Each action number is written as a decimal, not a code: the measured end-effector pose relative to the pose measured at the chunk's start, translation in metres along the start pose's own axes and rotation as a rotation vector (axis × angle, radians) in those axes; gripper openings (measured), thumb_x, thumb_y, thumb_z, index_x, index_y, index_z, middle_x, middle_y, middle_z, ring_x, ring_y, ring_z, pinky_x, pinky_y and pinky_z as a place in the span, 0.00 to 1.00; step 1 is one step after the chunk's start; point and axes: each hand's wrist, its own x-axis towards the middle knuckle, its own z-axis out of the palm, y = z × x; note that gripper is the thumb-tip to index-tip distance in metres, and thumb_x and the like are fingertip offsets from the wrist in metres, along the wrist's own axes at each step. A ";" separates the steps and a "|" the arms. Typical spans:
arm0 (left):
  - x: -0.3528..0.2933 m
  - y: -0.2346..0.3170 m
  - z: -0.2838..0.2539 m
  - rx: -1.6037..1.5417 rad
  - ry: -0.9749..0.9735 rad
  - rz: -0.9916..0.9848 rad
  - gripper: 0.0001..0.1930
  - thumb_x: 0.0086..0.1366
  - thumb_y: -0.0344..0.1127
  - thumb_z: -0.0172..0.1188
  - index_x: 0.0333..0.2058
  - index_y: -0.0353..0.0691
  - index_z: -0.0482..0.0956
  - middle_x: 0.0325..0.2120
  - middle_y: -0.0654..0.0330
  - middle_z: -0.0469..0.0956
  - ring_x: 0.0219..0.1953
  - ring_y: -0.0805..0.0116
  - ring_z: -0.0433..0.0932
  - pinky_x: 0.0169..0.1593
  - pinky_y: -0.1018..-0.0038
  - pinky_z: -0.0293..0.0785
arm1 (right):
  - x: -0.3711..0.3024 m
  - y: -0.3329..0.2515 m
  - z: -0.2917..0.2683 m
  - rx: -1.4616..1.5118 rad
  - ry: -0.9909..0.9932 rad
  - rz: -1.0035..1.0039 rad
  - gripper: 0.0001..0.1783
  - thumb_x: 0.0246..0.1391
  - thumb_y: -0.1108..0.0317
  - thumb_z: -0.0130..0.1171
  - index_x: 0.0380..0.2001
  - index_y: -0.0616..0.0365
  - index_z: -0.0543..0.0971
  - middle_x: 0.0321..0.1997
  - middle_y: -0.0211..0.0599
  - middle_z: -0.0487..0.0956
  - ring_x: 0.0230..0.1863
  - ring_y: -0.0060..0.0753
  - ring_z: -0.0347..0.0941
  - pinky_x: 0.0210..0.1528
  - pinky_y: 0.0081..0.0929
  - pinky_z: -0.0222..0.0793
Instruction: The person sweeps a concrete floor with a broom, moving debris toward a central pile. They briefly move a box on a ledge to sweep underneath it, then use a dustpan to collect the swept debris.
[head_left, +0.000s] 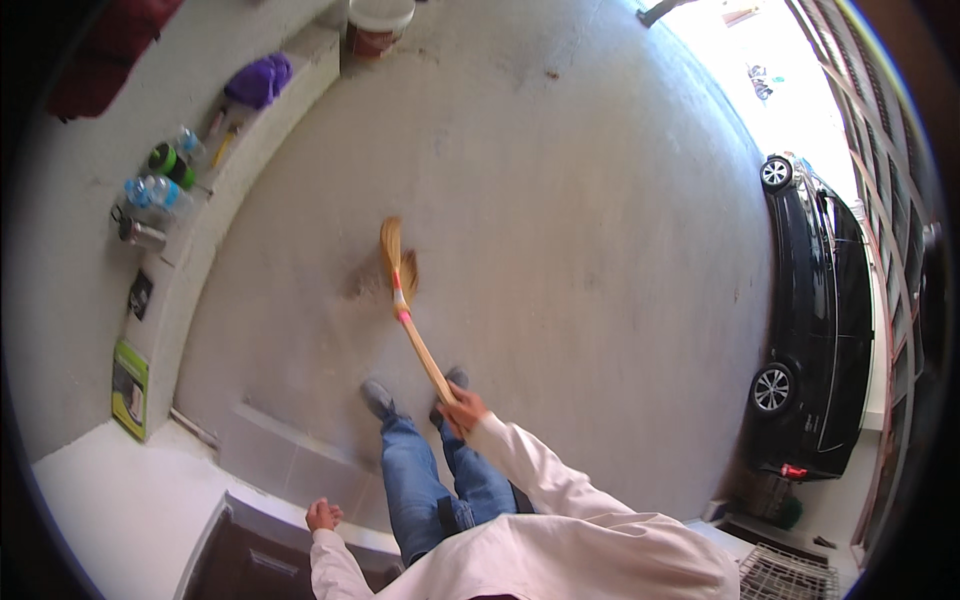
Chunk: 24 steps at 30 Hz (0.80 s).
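Observation:
My right hand (463,409) is wrapped round the handle of a straw broom (423,350), in front of my legs. Pink, red and white bindings join the handle to the curved straw head, which is over the concrete floor (560,290) ahead of my feet. Whether the bristle tips touch the floor is hard to tell. At my left side hangs my left hand (323,515), holding nothing, its fingers loosely bent and the thumb apart. It is near a low step (300,470) and a dark brown door (255,555).
Along the left wall runs a ledge (290,95) with a purple cloth (259,80), several bottles (152,192) and a green box (130,390). A white bucket (380,15) stands at the far end. A black car (820,320) is parked at the right, beside a metal gate (890,150).

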 end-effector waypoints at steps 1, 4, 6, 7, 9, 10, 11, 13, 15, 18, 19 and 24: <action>-0.001 0.006 -0.001 -0.049 -0.013 0.039 0.15 0.59 0.44 0.51 0.41 0.41 0.71 0.24 0.56 0.77 0.20 0.65 0.77 0.19 0.73 0.69 | -0.024 -0.003 -0.013 -0.093 -0.056 -0.049 0.33 0.47 0.76 0.55 0.59 0.46 0.63 0.14 0.28 0.63 0.09 0.22 0.59 0.08 0.24 0.52; 0.001 0.029 0.006 -0.076 0.001 0.023 0.15 0.59 0.40 0.51 0.42 0.40 0.70 0.23 0.55 0.77 0.20 0.65 0.76 0.18 0.74 0.67 | -0.098 -0.011 -0.053 -0.197 -0.076 -0.011 0.35 0.49 0.73 0.57 0.61 0.43 0.61 0.14 0.25 0.64 0.10 0.20 0.58 0.10 0.23 0.52; 0.005 0.045 0.017 -0.081 -0.010 0.048 0.15 0.59 0.41 0.52 0.42 0.40 0.70 0.23 0.54 0.77 0.19 0.65 0.76 0.18 0.73 0.68 | -0.134 -0.012 -0.075 -0.207 -0.031 0.036 0.36 0.48 0.73 0.57 0.61 0.44 0.61 0.13 0.25 0.64 0.11 0.20 0.58 0.11 0.23 0.53; 0.005 0.052 0.024 -0.087 -0.011 0.031 0.15 0.59 0.41 0.52 0.42 0.40 0.70 0.23 0.54 0.77 0.18 0.65 0.75 0.18 0.73 0.68 | -0.147 -0.011 -0.085 -0.236 -0.014 0.032 0.36 0.48 0.73 0.57 0.61 0.44 0.61 0.13 0.25 0.65 0.11 0.20 0.58 0.11 0.23 0.53; 0.004 0.062 0.038 -0.087 0.028 -0.004 0.16 0.59 0.43 0.51 0.42 0.41 0.70 0.23 0.55 0.77 0.18 0.65 0.75 0.18 0.72 0.68 | -0.166 -0.006 -0.102 -0.317 -0.004 0.034 0.36 0.47 0.73 0.57 0.61 0.45 0.61 0.13 0.25 0.65 0.11 0.20 0.59 0.11 0.22 0.54; 0.001 0.066 0.043 -0.093 -0.008 0.057 0.16 0.59 0.43 0.51 0.42 0.41 0.70 0.23 0.55 0.77 0.18 0.66 0.75 0.19 0.73 0.68 | -0.168 -0.006 -0.112 -0.380 -0.010 0.021 0.37 0.47 0.74 0.57 0.62 0.45 0.60 0.14 0.26 0.65 0.11 0.19 0.59 0.11 0.22 0.54; -0.002 0.070 0.052 -0.090 -0.010 0.092 0.17 0.59 0.43 0.51 0.42 0.40 0.71 0.24 0.56 0.77 0.19 0.66 0.76 0.19 0.74 0.68 | -0.166 -0.008 -0.124 -0.446 -0.014 0.000 0.37 0.47 0.74 0.57 0.62 0.45 0.60 0.14 0.26 0.66 0.12 0.19 0.59 0.12 0.22 0.54; -0.009 0.080 0.068 -0.079 -0.054 0.148 0.17 0.59 0.44 0.50 0.43 0.39 0.71 0.25 0.56 0.77 0.19 0.68 0.76 0.19 0.75 0.68 | -0.162 -0.007 -0.148 -0.277 -0.053 0.050 0.38 0.47 0.74 0.58 0.62 0.45 0.59 0.16 0.26 0.67 0.12 0.18 0.59 0.12 0.22 0.55; -0.021 0.087 0.084 -0.156 -0.024 0.122 0.15 0.58 0.41 0.53 0.41 0.39 0.71 0.26 0.56 0.77 0.20 0.65 0.76 0.20 0.73 0.70 | -0.156 -0.006 -0.178 -0.111 -0.068 0.112 0.37 0.47 0.73 0.58 0.62 0.45 0.60 0.17 0.26 0.67 0.13 0.18 0.59 0.13 0.21 0.55; -0.045 0.081 0.121 -0.152 0.090 0.223 0.24 0.57 0.44 0.58 0.44 0.27 0.71 0.27 0.48 0.77 0.25 0.59 0.77 0.22 0.69 0.73 | -0.147 0.001 -0.227 0.025 -0.090 0.173 0.37 0.47 0.73 0.60 0.61 0.43 0.61 0.18 0.25 0.67 0.14 0.17 0.59 0.14 0.19 0.56; -0.050 0.082 0.142 -0.164 0.106 0.238 0.23 0.57 0.43 0.58 0.44 0.28 0.71 0.27 0.49 0.77 0.25 0.60 0.77 0.22 0.69 0.73 | -0.144 0.000 -0.246 0.023 -0.100 0.164 0.37 0.46 0.73 0.60 0.61 0.43 0.61 0.18 0.26 0.67 0.14 0.17 0.59 0.14 0.19 0.55; -0.073 0.055 0.245 -0.206 0.106 0.215 0.19 0.57 0.40 0.57 0.43 0.33 0.71 0.28 0.51 0.77 0.25 0.61 0.76 0.22 0.69 0.73 | -0.144 0.008 -0.345 0.202 -0.007 0.231 0.34 0.46 0.74 0.59 0.58 0.43 0.65 0.17 0.26 0.67 0.14 0.18 0.59 0.15 0.19 0.57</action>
